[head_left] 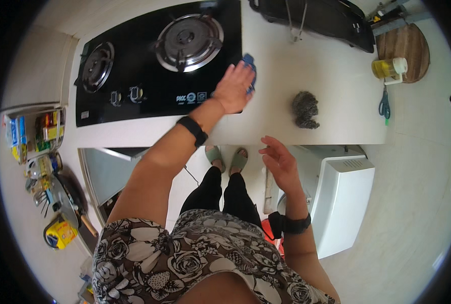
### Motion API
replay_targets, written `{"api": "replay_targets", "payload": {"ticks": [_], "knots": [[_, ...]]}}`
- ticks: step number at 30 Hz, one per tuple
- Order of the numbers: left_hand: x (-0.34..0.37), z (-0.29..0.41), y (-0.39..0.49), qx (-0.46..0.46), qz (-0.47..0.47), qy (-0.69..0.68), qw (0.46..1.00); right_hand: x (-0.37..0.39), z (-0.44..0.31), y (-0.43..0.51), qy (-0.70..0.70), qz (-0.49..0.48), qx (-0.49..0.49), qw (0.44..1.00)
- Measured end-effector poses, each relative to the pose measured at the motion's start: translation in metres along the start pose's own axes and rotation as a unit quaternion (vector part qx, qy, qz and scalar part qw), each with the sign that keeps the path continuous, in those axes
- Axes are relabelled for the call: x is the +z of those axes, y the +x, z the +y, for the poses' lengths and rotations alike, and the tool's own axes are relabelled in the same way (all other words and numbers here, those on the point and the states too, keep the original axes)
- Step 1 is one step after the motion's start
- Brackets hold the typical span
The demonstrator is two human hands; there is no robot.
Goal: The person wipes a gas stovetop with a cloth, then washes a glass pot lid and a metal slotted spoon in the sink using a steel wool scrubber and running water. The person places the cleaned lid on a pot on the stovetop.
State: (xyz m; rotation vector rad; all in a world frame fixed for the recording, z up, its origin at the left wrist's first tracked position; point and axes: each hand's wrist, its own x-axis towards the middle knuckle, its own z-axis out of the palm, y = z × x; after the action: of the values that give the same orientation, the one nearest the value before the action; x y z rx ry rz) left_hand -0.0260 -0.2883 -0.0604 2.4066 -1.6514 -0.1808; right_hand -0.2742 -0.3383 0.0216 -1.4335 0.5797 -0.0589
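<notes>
My left hand point(235, 88) lies palm down on a blue cloth point(250, 72), at the right edge of a black glass gas hob point(134, 68). Its fingers point away from me and cover part of the cloth. To the right of the hob, a grey metal scouring pad point(305, 109) rests on the white countertop point(275, 76). My right hand point(280, 161) hangs in the air just in front of the counter's near edge, with its fingers loosely bent and nothing in it.
Beyond the pad stand a black tray-like pan point(316, 22), a round wooden board point(411, 49), a jug of yellow liquid point(387, 69) and scissors point(385, 104). Two burners point(189, 41) rise from the hob. Baskets of packets point(51, 129) and a pan are at the left.
</notes>
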Motion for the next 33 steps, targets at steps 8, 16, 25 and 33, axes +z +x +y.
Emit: {"api": "replay_targets", "payload": {"ticks": [8,16,25,33], "knots": [[0.021,0.045,-0.117,0.058,0.158,-0.165,0.972,0.005,-0.011,0.011,-0.012,-0.045,-0.029,0.998],[0.001,-0.091,-0.238,-0.429,0.298,0.092,0.848,-0.015,-0.012,0.000,0.009,-0.068,0.004,0.998],[0.034,0.039,-0.164,-0.285,0.193,-0.005,0.939,-0.010,-0.002,-0.008,0.007,-0.080,0.017,0.997],[0.044,0.120,-0.073,-0.038,0.137,-0.078,0.987,-0.002,0.003,0.014,-0.072,-0.087,-0.054,0.992]]}}
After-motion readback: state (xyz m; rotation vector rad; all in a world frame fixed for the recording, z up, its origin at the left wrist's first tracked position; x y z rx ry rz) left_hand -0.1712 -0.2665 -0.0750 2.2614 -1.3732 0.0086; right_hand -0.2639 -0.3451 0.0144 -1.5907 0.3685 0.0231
